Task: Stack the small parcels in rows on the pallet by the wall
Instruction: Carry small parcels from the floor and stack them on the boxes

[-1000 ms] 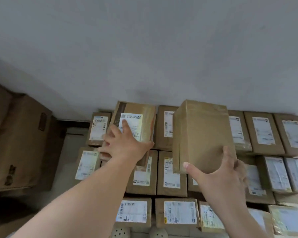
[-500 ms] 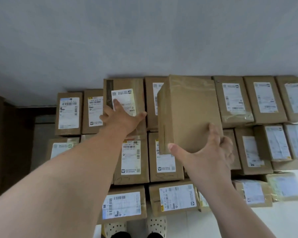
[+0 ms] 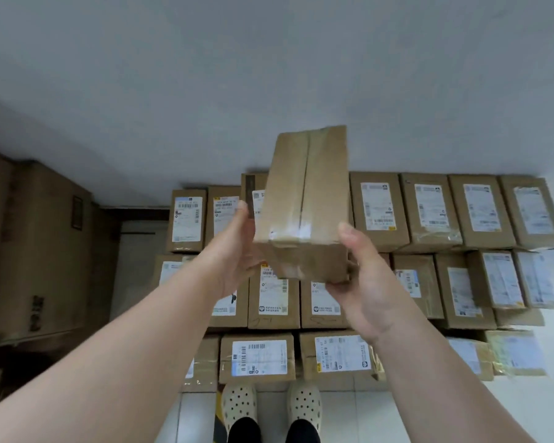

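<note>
A plain brown taped parcel (image 3: 304, 199) is held in the air in front of me, above the stacked rows. My left hand (image 3: 234, 251) grips its lower left side, and my right hand (image 3: 365, 282) grips its lower right corner with the thumb up along the side. Below and behind it lie several labelled brown parcels in rows against the wall, such as one in the back row (image 3: 378, 209) and one in the front row (image 3: 258, 358). The pallet itself is hidden under the parcels.
A grey wall (image 3: 269, 75) rises behind the rows. Large brown cartons (image 3: 36, 251) stand at the left, with a gap of floor (image 3: 138, 266) beside the stack. My feet in pale perforated clogs (image 3: 269, 407) stand on white tiles at the front edge.
My left hand left the labelled parcel in the back row and took hold of the plain parcel's left side. The parcel turned, its taped seam now facing me, and is held by both hands.
</note>
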{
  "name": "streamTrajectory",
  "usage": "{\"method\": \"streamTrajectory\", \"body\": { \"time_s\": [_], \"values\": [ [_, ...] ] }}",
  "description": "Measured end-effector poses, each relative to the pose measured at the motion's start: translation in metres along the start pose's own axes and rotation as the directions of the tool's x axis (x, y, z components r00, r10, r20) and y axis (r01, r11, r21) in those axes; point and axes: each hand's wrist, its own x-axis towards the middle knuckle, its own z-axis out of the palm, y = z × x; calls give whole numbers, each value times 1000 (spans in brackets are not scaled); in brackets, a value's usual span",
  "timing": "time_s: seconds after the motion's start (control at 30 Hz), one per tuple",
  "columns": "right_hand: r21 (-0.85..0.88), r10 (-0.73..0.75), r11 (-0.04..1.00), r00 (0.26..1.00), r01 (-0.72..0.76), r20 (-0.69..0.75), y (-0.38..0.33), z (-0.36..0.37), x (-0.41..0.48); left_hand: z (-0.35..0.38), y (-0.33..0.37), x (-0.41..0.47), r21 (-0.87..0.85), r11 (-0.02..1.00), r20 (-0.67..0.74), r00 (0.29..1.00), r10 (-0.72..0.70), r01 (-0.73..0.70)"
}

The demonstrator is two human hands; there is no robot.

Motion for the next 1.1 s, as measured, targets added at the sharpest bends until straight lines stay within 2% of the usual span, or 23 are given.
{"method": "streamTrajectory", "body": {
  "time_s": [0.07, 0.1, 0.17, 0.27, 0.37, 0.43, 0.53, 0.67, 0.73, 0.83, 0.93, 1.1],
  "values": [
    [319, 122, 933, 980, -167, 157, -5, 6, -12, -2, 4, -27, -94, 995, 122, 993, -6, 18],
    [401, 163, 883, 960, -244, 226, -7, 10, -17, -3, 7, -36, -127, 991, 156, 988, -17, 37],
    [459, 188, 820, 917, -343, 350, -8, 19, -24, -8, 16, -56, -213, 974, 190, 981, -30, 71],
    [436, 189, 805, 870, -403, 456, -12, 34, -35, -19, 29, -82, -325, 940, 224, 974, -32, 106],
    [366, 205, 841, 860, -399, 467, -20, 48, -39, -30, 39, -100, -378, 921, 237, 972, -3, 95],
    [266, 237, 891, 877, -368, 419, -27, 58, -37, -40, 47, -107, -386, 922, 188, 982, 32, 44],
    [-7, 239, 970, 947, -243, 213, -29, 71, -26, -65, 52, -106, -322, 945, 82, 993, 88, -57],
    [-362, 114, 927, 993, -100, 18, -9, 85, -7, -107, 43, -82, -154, 984, -39, 995, 88, -93],
    [-600, -3, 800, 1000, 14, 19, 3, 89, 2, -126, 37, -65, -88, 992, -146, 986, 78, -92],
    [-848, -145, 499, 982, 177, 119, 21, 93, 24, -146, 27, -34, -43, 997, -235, 971, 47, -59],
    [-938, -190, 262, 965, 228, 181, 38, 96, 55, -156, 19, 2, -20, 999, -273, 962, 26, -33],
    [-964, -207, 60, 948, 259, 242, 60, 102, 106, -165, 9, 62, -19, 1000, -270, 963, -11, 7]
  ]
}}
